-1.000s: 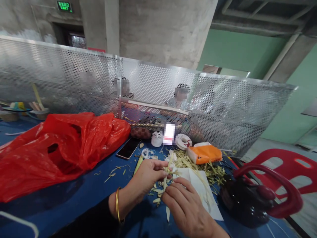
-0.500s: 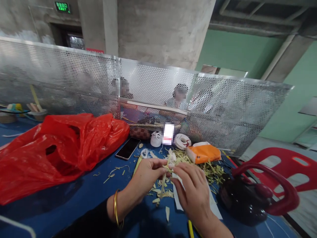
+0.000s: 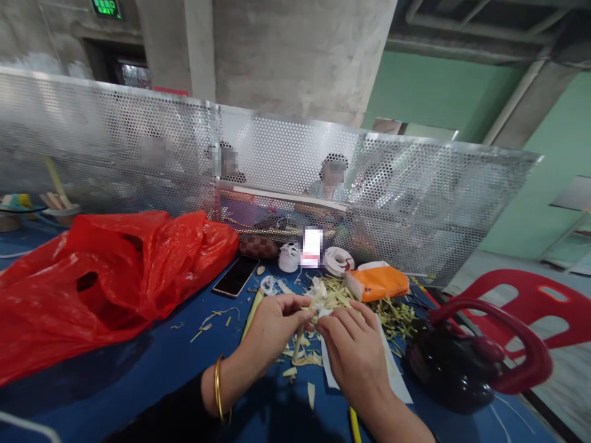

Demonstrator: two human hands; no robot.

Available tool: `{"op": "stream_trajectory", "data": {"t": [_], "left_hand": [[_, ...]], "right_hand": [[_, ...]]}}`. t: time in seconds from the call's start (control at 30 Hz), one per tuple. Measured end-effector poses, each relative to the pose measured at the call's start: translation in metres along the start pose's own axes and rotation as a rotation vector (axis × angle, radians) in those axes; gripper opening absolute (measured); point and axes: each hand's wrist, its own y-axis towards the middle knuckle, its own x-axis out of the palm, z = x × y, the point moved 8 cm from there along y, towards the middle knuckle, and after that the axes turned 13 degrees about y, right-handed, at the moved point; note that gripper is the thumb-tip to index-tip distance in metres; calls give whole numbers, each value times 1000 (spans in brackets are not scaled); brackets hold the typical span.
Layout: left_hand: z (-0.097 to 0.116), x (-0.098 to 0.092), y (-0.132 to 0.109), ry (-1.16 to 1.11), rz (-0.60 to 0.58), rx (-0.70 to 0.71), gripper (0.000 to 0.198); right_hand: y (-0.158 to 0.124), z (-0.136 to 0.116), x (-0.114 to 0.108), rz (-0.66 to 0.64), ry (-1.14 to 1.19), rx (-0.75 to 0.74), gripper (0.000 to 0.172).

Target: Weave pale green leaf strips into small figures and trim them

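Observation:
My left hand (image 3: pixel 273 325), with a gold bangle on its wrist, is closed in a pinch on a pale yellow-green plant strip (image 3: pixel 301 332) that hangs down from its fingers. My right hand (image 3: pixel 357 354) meets it from the right, fingertips pressed on the top end of the same strip. Both hands hover above a white sheet of paper (image 3: pixel 397 384) on the blue table (image 3: pixel 138 375). Cut scraps (image 3: pixel 300 360) lie under the hands, and a heap of strips (image 3: pixel 392 314) lies just behind.
A big red plastic bag (image 3: pixel 101 277) fills the left. A phone (image 3: pixel 236 276), white thread spools (image 3: pixel 290 257) and an orange packet (image 3: pixel 378 283) lie near a perforated metal screen (image 3: pixel 277 166) with people behind it. A dark pot with a red handle (image 3: pixel 466 363) stands at right, beside a red chair (image 3: pixel 545 301).
My right hand rose from below the strip to its top end, beside the left fingers. The view drifted slightly. The left hand kept its grip.

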Motion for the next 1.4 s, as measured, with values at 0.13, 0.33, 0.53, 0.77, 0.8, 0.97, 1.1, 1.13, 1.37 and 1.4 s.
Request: {"op": "stream_trajectory", "data": {"t": [0.13,0.33,0.53,0.77,0.8,0.97,1.1,1.13,1.37,1.4], "left_hand": [[2,-3,3,46,16,71,21],[4,-9,2,95,90,38,21],[6,-7,3,98,59,37,17],[4,3,-1,4,-79,-77,22],[3,6,-3,4,-106,-92,23],[-5,23,-9,53,-231,-111,17],[-7,30,-14,42,-268,-133,15],[-6,31,-15,46,-268,-139,13],[-10,35,-15,150,-364,-67,10],[-13,35,-14,163,-376,-62,11]], "right_hand": [[0,-2,-1,17,33,15,22],[3,-3,-5,13,64,22,22],[2,1,-7,20,136,69,22],[-12,58,10,-67,568,685,31],[-16,63,16,-70,664,769,30],[-24,67,31,14,1023,937,23],[-24,65,25,54,916,909,19],[-24,65,23,55,884,895,18],[-24,60,15,91,694,807,17],[-24,59,16,94,681,802,17]]}}
